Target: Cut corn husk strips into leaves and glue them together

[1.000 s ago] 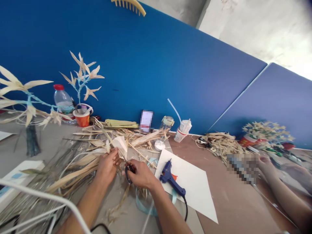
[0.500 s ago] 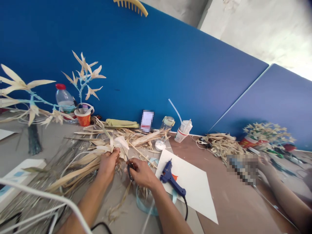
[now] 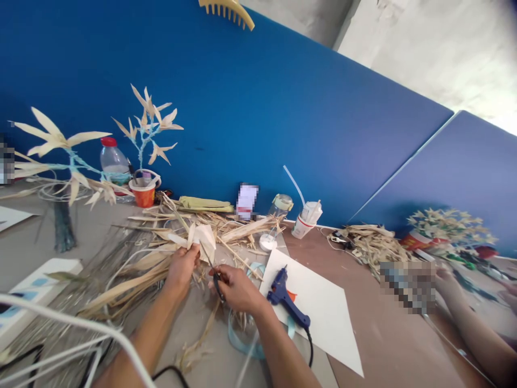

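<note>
Between the fingers of my left hand (image 3: 183,268) is a pale dried husk piece (image 3: 205,241), held up over the table. My right hand (image 3: 234,288) is closed on a pair of black-handled scissors (image 3: 218,283), whose blades reach up to the husk. Long dried husk strips (image 3: 133,275) lie under and beside my left hand. A loop of light-blue ribbon (image 3: 242,345) lies below my right forearm. To the right of that hand, a blue glue gun (image 3: 287,297) rests on a white sheet (image 3: 323,318).
Behind my hands are more husks (image 3: 242,230), a phone (image 3: 246,200), a clear bottle (image 3: 280,207) and a paper cup (image 3: 304,223). Husk flowers on blue stems (image 3: 145,140) stand at the left. A power strip (image 3: 40,291) lies near left; another person's hand (image 3: 446,283) is at right.
The scissor blades look more closed against the husk, and the handles have swung slightly. The whole view has shifted a little; both hands stay at the husk.
</note>
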The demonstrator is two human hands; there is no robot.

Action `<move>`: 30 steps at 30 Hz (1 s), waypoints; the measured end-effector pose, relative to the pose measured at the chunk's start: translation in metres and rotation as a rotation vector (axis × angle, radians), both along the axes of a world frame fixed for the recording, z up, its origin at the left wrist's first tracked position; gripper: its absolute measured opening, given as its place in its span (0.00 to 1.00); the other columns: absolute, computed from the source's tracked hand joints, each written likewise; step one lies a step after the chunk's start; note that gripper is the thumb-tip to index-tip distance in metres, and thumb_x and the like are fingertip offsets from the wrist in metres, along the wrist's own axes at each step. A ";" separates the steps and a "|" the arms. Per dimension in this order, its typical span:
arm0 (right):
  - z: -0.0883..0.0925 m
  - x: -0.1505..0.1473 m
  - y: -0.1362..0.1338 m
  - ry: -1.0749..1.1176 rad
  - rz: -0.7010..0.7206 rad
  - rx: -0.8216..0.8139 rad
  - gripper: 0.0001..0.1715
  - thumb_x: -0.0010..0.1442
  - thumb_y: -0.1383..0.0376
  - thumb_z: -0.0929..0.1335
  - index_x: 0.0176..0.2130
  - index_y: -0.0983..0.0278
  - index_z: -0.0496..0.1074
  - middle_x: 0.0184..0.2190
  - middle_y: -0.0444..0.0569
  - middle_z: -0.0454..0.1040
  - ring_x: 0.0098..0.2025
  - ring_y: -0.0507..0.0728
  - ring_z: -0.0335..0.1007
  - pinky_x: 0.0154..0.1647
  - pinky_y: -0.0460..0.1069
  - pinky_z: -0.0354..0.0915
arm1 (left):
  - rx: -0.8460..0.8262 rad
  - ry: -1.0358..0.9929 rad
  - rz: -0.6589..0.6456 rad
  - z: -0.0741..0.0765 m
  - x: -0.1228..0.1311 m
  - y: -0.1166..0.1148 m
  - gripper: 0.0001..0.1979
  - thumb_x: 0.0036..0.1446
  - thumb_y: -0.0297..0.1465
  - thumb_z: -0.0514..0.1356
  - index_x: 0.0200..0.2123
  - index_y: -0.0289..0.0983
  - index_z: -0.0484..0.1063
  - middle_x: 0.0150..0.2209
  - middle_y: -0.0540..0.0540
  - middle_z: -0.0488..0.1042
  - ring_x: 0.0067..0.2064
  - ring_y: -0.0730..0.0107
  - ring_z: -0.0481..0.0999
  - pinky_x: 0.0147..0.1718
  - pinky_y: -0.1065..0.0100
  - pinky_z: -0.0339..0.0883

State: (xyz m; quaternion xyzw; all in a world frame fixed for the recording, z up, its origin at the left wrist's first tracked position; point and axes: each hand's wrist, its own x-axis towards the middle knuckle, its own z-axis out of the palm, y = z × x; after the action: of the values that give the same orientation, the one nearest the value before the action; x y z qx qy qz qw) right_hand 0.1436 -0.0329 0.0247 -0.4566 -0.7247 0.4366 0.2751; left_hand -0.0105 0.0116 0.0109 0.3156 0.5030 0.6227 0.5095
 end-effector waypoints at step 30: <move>0.002 -0.006 0.003 0.260 -0.117 -0.186 0.09 0.54 0.66 0.67 0.37 0.64 0.74 0.17 0.38 0.63 0.19 0.49 0.55 0.22 0.43 0.52 | -0.040 0.023 -0.206 -0.005 -0.002 -0.004 0.20 0.37 0.45 0.68 0.17 0.37 0.64 0.14 0.55 0.62 0.17 0.74 0.61 0.18 0.70 0.53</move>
State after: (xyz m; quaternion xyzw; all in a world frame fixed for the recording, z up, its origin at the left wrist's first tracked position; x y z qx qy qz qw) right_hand 0.1380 -0.0298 0.0265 -0.4610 -0.6118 0.5404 0.3481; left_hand -0.0123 0.0077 0.0057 0.3625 0.4863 0.5531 0.5711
